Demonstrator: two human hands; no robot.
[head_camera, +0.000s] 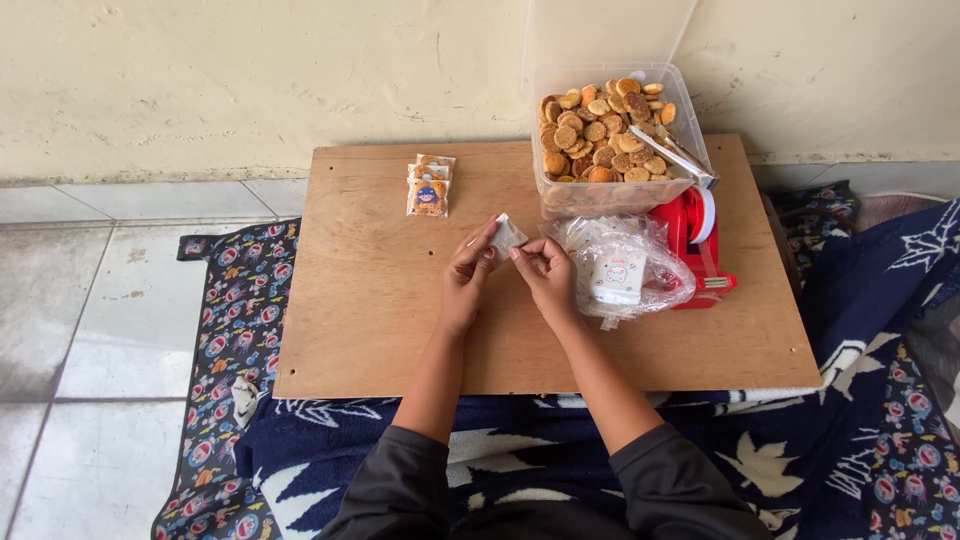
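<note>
- Work surface: a brown wooden board lies over a dark blue patterned blanket on a tiled floor, against a pale wall.
- Step in hand, as a judgement: a single small clear pouch is being held up and opened or spread at its mouth, ahead of filling. The pouch appears empty; its contents are too small to confirm.
- Left hand: thumb and fingertips are pinched closed on the left edge of the pouch. The remaining fingers are curled.
- Right hand: thumb and forefinger are pinched closed on the right lower edge of the pouch.
- Pouch position: it sits between the two hands, above the board near its centre, raised off the surface. Both sets of fingertips touch it, and most of the pouch projects above and between them.
- Next move, as a judgement: it calls for separating the two film layers, which requires a light sliding pinch rather than a firm clamp, while one hand retains the pouch.
- Supply items: a clear plastic tub of small round golden biscuits stands at the far right of the board, well within reach.
- A loose bag of empty pouches lies just beside the right hand.
- A red tape dispenser stands behind that bag.
- Finished items: a small stack of printed packets lies at the far left, well apart from both hands.
</note>
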